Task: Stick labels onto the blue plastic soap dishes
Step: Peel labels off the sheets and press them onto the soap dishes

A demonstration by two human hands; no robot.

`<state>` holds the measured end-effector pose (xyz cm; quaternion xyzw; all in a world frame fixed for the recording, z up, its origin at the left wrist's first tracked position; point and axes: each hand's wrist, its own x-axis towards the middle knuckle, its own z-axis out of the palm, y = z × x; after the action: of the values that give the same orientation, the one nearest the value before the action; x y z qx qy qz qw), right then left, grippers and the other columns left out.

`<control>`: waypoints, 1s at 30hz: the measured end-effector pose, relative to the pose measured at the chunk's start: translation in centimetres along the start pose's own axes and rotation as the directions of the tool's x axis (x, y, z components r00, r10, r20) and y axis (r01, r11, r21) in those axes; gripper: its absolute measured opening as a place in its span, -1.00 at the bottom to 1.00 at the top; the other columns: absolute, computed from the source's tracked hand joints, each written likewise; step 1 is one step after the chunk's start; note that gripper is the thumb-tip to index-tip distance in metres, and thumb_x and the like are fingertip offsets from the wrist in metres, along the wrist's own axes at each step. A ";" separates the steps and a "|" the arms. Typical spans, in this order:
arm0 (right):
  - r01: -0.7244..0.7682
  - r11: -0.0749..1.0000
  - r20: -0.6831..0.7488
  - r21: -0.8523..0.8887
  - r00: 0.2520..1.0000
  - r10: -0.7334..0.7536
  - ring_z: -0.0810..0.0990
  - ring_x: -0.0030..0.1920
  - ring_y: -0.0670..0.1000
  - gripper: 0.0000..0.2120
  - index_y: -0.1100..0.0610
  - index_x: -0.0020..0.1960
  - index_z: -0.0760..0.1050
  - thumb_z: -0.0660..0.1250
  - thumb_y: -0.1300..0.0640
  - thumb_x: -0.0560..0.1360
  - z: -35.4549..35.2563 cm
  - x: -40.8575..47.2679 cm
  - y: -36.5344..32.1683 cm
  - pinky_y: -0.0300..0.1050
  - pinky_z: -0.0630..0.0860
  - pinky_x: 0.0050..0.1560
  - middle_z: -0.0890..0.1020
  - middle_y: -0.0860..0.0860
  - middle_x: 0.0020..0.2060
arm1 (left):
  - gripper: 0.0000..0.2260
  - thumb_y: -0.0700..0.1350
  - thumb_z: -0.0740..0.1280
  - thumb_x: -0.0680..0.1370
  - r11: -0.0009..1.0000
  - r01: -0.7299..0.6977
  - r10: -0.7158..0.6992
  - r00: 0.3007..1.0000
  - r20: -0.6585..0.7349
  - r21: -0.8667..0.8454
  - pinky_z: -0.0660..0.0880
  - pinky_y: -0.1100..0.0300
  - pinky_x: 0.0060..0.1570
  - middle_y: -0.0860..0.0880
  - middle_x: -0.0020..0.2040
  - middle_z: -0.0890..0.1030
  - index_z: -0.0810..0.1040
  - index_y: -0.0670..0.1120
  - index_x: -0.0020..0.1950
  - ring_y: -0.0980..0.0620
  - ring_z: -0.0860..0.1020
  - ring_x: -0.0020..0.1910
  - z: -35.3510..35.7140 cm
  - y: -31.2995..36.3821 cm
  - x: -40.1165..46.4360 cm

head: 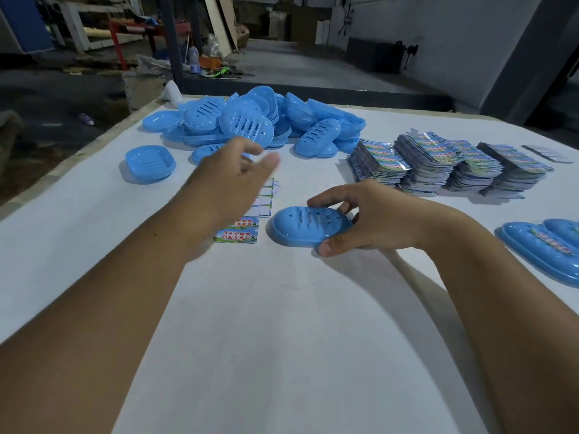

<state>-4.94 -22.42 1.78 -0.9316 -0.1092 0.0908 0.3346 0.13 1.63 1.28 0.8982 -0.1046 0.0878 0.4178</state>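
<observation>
My right hand [366, 214] grips a blue slotted soap dish [308, 227] by its right end, low over the white table near the middle. My left hand [232, 180] hovers blurred above a label sheet [239, 231], fingers loosely spread, holding nothing. The sheet shows two colourful labels with red text, and peeled white backing [266, 195] lies above them. A heap of blue soap dishes [250, 120] fills the far middle of the table. One dish [150, 164] stands alone at the left.
Stacks of label sheets [445, 164] sit at the right. Labelled blue dishes [548, 249] lie at the right edge. The table [282, 339] is covered in white. Beyond the far edge is a dim workshop floor with clutter.
</observation>
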 end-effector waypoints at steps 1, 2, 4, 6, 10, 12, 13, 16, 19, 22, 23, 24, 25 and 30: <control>0.003 1.000 0.003 0.002 1.000 -0.003 0.66 -0.12 -0.05 -0.36 -0.34 0.22 0.55 0.70 -0.18 0.20 0.0 0.1 0.0 -0.34 0.60 -0.20 0.65 -0.17 -0.06 | -0.69 0.34 0.23 0.58 0.998 0.040 -0.034 0.993 -0.113 0.048 0.41 0.11 -0.13 0.19 -0.02 0.61 0.52 0.14 0.08 0.15 0.56 -0.03 -0.4 -0.1 0.4; 0.003 1.000 0.004 0.000 1.000 -0.003 0.65 -0.14 -0.09 -0.35 -0.34 0.23 0.55 0.70 -0.18 0.20 -0.1 0.1 0.1 -0.36 0.58 -0.21 0.65 -0.17 -0.05 | -0.70 0.29 0.22 0.61 0.989 0.075 -0.049 0.980 -0.194 0.125 0.40 0.08 -0.13 0.12 -0.11 0.61 0.50 0.08 -0.05 0.05 0.57 -0.07 -0.8 -0.4 0.6; 0.000 1.000 0.009 -0.019 1.000 0.000 0.63 -0.18 -0.23 -0.29 -0.34 0.28 0.52 0.69 -0.21 0.18 -0.1 0.1 0.0 -0.40 0.52 -0.22 0.63 -0.23 -0.04 | -0.65 0.25 0.30 0.59 0.961 0.130 -0.068 0.967 -0.246 0.243 0.40 0.05 -0.22 0.04 -0.26 0.60 0.51 0.00 -0.20 -0.04 0.57 -0.17 -1.3 -1.1 0.7; 0.015 0.999 0.022 -0.038 1.000 -0.015 0.55 -0.08 -0.40 -0.19 -0.32 0.36 0.45 0.67 -0.27 0.16 -0.1 0.0 -0.2 -0.48 0.43 -0.16 0.58 -0.38 0.06 | -0.54 0.35 0.41 0.48 0.931 0.190 -0.138 0.974 -0.181 0.311 0.52 0.05 -0.27 0.00 -0.38 0.64 0.57 -0.05 -0.27 -0.02 0.61 -0.26 -1.5 -1.6 0.2; 0.003 0.990 0.031 0.141 1.000 -0.007 0.57 -0.04 -0.32 -0.09 -0.25 0.42 0.42 0.57 -0.35 0.10 0.3 -0.1 -0.5 -0.34 0.58 -0.21 0.50 -0.34 0.25 | -0.41 0.45 0.56 0.19 0.875 0.249 -0.269 0.963 -0.010 0.416 0.56 0.06 -0.35 0.00 -0.34 0.65 0.57 -0.03 -0.20 0.04 0.61 -0.30 -1.7 -1.2 -0.3; -0.006 0.980 0.010 0.199 1.000 0.004 0.60 -0.08 -0.26 -0.15 -0.25 0.38 0.45 0.56 -0.33 0.11 0.6 -0.1 -0.7 -0.29 0.60 -0.26 0.51 -0.31 0.24 | -0.39 0.43 0.59 0.16 0.839 0.221 -0.272 0.962 0.031 0.497 0.40 0.14 -0.41 0.03 -0.26 0.60 0.48 0.01 -0.14 0.09 0.53 -0.27 -2.0 -0.9 -0.2; -0.006 0.977 0.000 0.214 1.000 0.006 0.60 -0.08 -0.25 -0.18 -0.25 0.35 0.46 0.55 -0.33 0.12 0.6 -0.1 -0.8 -0.28 0.60 -0.27 0.52 -0.30 0.23 | -0.38 0.41 0.60 0.17 0.825 0.208 -0.272 0.961 0.047 0.526 0.34 0.14 -0.40 0.05 -0.22 0.56 0.44 0.02 -0.12 0.11 0.50 -0.25 -2.2 -0.8 -0.2; -0.007 0.975 -0.040 0.221 0.999 0.016 0.58 0.03 -0.18 -0.19 -0.24 0.33 0.48 0.54 -0.34 0.10 0.7 -0.1 -0.9 -0.25 0.60 -0.30 0.53 -0.29 0.22 | -0.34 0.34 0.64 0.18 0.842 0.220 -0.294 0.953 0.078 0.493 0.30 0.13 -0.36 0.09 -0.14 0.49 0.40 0.04 0.01 0.14 0.44 -0.19 -2.3 -0.8 0.0; -0.008 0.982 -0.105 0.191 0.994 0.028 0.57 0.06 -0.14 -0.18 -0.19 0.37 0.49 0.51 -0.35 0.14 0.5 -0.1 -0.8 -0.20 0.63 -0.31 0.53 -0.27 0.21 | -0.31 0.25 0.69 0.20 0.877 0.239 -0.310 0.944 0.110 0.418 0.35 0.10 -0.29 0.10 -0.08 0.48 0.40 0.06 0.12 0.09 0.48 -0.11 -2.4 -0.7 0.0; 0.020 0.993 -0.194 0.116 0.981 0.003 0.61 0.05 -0.11 -0.22 -0.16 0.38 0.50 0.48 -0.37 0.19 0.4 0.0 -0.7 -0.13 0.69 -0.17 0.56 -0.22 0.20 | -0.41 0.08 0.72 0.24 0.926 0.265 -0.299 0.949 0.095 0.267 0.52 0.04 -0.13 0.04 -0.01 0.60 0.41 0.08 0.05 0.05 0.58 -0.05 -2.3 -0.7 0.1; 0.034 0.994 -0.222 0.105 0.975 -0.010 0.61 0.05 -0.10 -0.27 -0.15 0.36 0.51 0.48 -0.36 0.24 0.4 0.1 -0.6 -0.12 0.69 -0.09 0.57 -0.20 0.19 | -0.45 0.04 0.72 0.26 0.944 0.272 -0.291 0.953 0.080 0.188 0.56 0.01 -0.04 0.02 0.03 0.63 0.41 0.10 0.01 0.03 0.62 -0.03 -2.3 -0.6 0.2; 0.048 0.994 -0.256 0.101 0.967 -0.021 0.63 0.04 -0.10 -0.36 -0.14 0.33 0.53 0.50 -0.31 0.31 0.4 0.3 -0.6 -0.13 0.67 -0.04 0.59 -0.18 0.16 | -0.49 0.00 0.71 0.28 0.957 0.275 -0.281 0.958 0.062 0.095 0.59 -0.02 0.02 0.00 0.07 0.65 0.42 0.11 -0.01 0.02 0.64 -0.02 -2.3 -0.5 0.3; 0.063 0.993 -0.299 0.102 0.954 -0.030 0.64 0.01 -0.12 -0.48 -0.12 0.29 0.55 0.52 -0.24 0.39 0.5 0.5 -0.6 -0.19 0.65 -0.02 0.61 -0.16 0.13 | -0.52 -0.01 0.70 0.30 0.963 0.269 -0.268 0.963 0.039 -0.001 0.61 -0.04 0.04 -0.01 0.10 0.65 0.44 0.12 -0.02 0.00 0.66 -0.01 -2.3 -0.3 0.4; 0.124 0.979 -0.489 0.160 0.872 -0.030 0.63 -0.24 -0.15 -0.89 -0.04 -0.04 0.68 0.48 -0.07 0.52 1.7 1.4 -1.3 -0.06 0.62 -0.05 0.72 -0.10 -0.18 | -0.59 -0.10 0.68 0.34 0.869 0.163 -0.196 0.980 -0.021 -0.468 0.67 -0.01 0.00 -0.09 -0.05 0.73 0.53 0.04 0.02 -0.07 0.74 -0.10 -0.9 1.2 0.0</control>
<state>-4.20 -20.04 1.24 -0.8840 -0.0503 -0.1488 0.4402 -0.19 1.56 2.71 0.7747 -0.0244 0.0516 0.6298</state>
